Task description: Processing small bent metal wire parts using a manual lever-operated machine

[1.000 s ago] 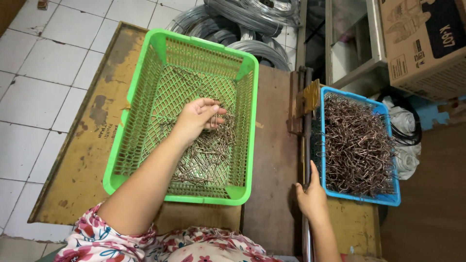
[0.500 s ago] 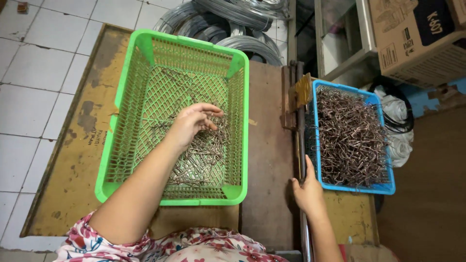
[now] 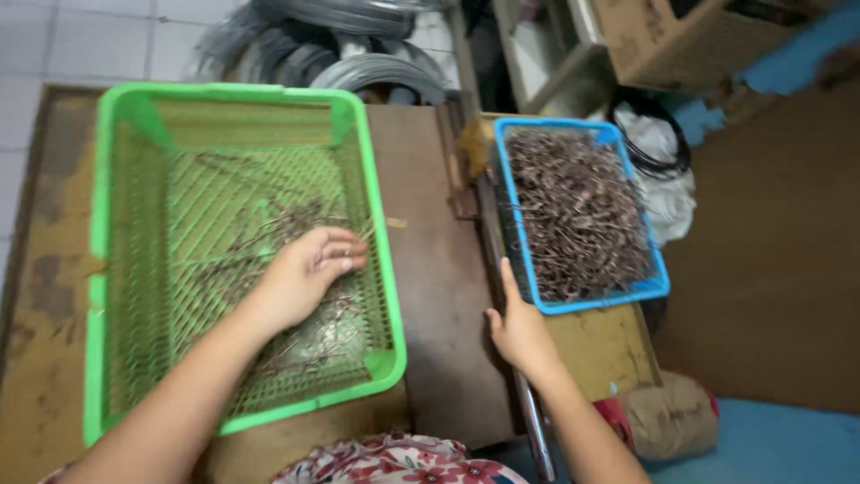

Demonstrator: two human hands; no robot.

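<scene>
- Wire pieces lie loose on the mesh floor of the green basket, mostly in its near right part; they are thin and dark, their long axes cross at many angles, and we cannot give one heading for the heap.
- Our left hand is inside the green basket, palm down on those pieces with fingers curled loosely over them; we cannot tell whether it actually grips any.
- The green basket's long axis runs away from us, tilted slightly to the left at the far end.
- Right of the green basket, across a bare brown strip of bench, our right hand rests on a metal bar, its fingers partly open and lying along the bar rather than closed round it.
- Further right of the green basket sits a blue basket, heaped with a tangle of the same dark wire pieces.
- The wooden bench under the green basket is worn and stained.
- Beyond the green basket's far edge lie coils of grey wire on a white tiled floor; a cardboard box stands far off to the right.
</scene>
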